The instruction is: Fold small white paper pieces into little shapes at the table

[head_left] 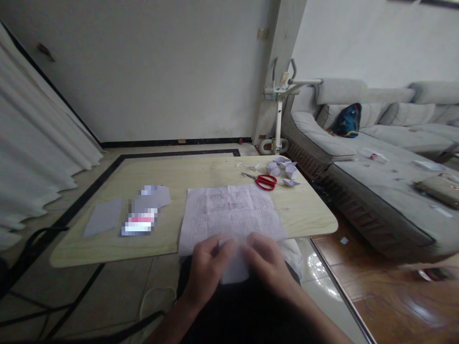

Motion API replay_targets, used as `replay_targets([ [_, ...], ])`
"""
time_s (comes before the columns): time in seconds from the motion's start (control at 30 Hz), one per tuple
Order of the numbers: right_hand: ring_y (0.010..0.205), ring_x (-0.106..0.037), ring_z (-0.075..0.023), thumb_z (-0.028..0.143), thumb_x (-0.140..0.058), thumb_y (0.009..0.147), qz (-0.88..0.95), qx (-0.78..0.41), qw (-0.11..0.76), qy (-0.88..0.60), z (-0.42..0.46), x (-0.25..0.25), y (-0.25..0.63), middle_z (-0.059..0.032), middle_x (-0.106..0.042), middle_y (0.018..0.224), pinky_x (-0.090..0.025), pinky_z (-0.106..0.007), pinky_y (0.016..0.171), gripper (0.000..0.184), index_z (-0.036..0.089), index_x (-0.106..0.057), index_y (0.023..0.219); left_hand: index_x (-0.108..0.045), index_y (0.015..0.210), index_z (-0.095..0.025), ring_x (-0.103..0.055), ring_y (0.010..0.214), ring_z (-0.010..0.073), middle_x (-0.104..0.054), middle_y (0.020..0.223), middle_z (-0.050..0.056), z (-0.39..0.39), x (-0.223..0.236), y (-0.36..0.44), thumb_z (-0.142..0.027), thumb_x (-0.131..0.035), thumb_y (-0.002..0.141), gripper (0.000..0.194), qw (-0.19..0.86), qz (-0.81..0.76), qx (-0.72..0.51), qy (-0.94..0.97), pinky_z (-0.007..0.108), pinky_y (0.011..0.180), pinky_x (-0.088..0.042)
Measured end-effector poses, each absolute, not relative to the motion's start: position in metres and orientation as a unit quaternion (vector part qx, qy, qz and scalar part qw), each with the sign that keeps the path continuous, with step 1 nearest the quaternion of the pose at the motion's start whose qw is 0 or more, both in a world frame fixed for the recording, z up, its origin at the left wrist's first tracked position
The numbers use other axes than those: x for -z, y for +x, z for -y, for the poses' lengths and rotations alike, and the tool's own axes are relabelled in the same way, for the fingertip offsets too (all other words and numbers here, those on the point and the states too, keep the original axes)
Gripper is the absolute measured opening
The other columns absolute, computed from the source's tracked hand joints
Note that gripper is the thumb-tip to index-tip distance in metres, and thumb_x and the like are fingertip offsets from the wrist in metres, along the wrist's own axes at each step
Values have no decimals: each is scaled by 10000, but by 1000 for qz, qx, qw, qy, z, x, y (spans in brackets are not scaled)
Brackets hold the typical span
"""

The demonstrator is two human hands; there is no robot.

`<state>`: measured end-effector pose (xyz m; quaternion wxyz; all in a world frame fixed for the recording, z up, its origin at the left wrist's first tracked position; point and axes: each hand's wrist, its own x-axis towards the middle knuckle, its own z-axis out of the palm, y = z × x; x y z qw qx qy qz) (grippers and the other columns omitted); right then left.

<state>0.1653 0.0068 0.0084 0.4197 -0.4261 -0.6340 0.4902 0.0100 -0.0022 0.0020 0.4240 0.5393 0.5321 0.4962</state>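
Your left hand (208,262) and right hand (268,257) pinch a white paper rectangle (234,271), lower centre; presumably to steady it.

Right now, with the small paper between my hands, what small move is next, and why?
Perhaps press a fold flat with your right hand while the left hand steadies the small paper: the left appears to pinch it, the right is near, and folded paper pieces lie on the table. Blur hides any crease.
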Motion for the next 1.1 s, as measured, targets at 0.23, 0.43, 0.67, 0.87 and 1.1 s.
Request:
replay_targets([
  [0.23,587,-371,-118,378,-524,917,644,-475,422,-426,-7,-3,165,42,-403,617,-333,-231,530,337,200,-422,650,-731,691,-142,-575,562,148,-667,607,10,0,-2,9,-352,-636,808,259,414,-553,-501,522,199,486,-453],
  [0.43,604,-378,-117,352,-461,972,701,-435,372,-425,-8,4,167,42,-410,644,-324,-242,552,339,199,-408,674,-726,677,-137,-565,553,147,-653,584,12,-3,1,8,-345,-631,807,263,397,-572,-496,519,193,469,-445],
  [0.67,588,-412,-117,320,-438,983,742,-397,325,-430,-8,-1,169,36,-452,640,-323,-252,549,325,196,-421,683,-700,650,-139,-528,557,132,-606,576,-4,-2,-2,6,-324,-626,824,265,375,-571,-497,534,184,480,-419],
  [0.87,606,-448,-127,285,-452,973,754,-386,311,-431,-6,-4,170,26,-494,666,-340,-258,565,271,197,-448,716,-666,605,-141,-484,539,120,-548,556,-17,-4,-3,2,-331,-622,834,300,369,-574,-493,539,183,467,-385],
  [1.1,629,-475,-136,267,-448,971,777,-369,292,-418,-7,-4,173,13,-528,689,-359,-268,598,247,191,-490,740,-570,522,-154,-417,493,106,-457,503,-34,-4,-2,3,-350,-630,812,355,390,-570,-501,521,186,427,-343],
])
